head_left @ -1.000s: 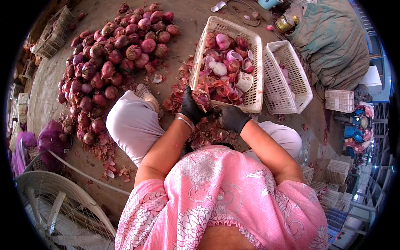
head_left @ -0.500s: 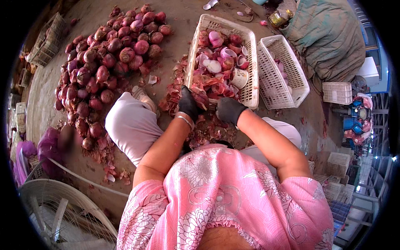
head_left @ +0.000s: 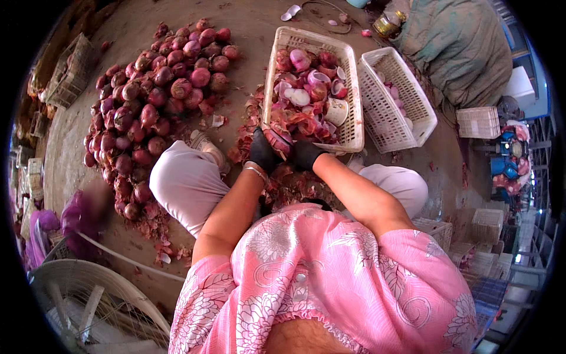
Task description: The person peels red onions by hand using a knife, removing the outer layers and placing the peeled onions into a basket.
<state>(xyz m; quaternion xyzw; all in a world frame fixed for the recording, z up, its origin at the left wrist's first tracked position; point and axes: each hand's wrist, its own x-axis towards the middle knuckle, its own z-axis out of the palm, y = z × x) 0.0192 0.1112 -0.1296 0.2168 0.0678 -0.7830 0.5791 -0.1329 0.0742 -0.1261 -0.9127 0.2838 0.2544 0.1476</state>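
My left hand [head_left: 263, 151], in a black glove, is closed on a red onion [head_left: 279, 142] at the near edge of a white plastic crate [head_left: 357, 82]. Close beside the onion is my right hand [head_left: 306, 154], also black-gloved, its fingers curled; what they hold, if anything, is hidden. Inside the crate lie red onions, some with pale peeled patches, among loose papery skins [head_left: 298, 122]. A white cup [head_left: 336, 111] lies tipped at the crate's right side.
A big heap of red onions [head_left: 150, 112] lies on the floor to the left. A second white crate [head_left: 407, 134] with several peeled onions stands right. A wire fan guard [head_left: 100, 301] is at lower left. Green-grey cloth [head_left: 460, 59] lies at far right, and skins [head_left: 295, 187] litter the floor.
My right hand has moved left, from apart to close beside my left hand. The onion in my left hand now shows more plainly. The whole view has shifted slightly.
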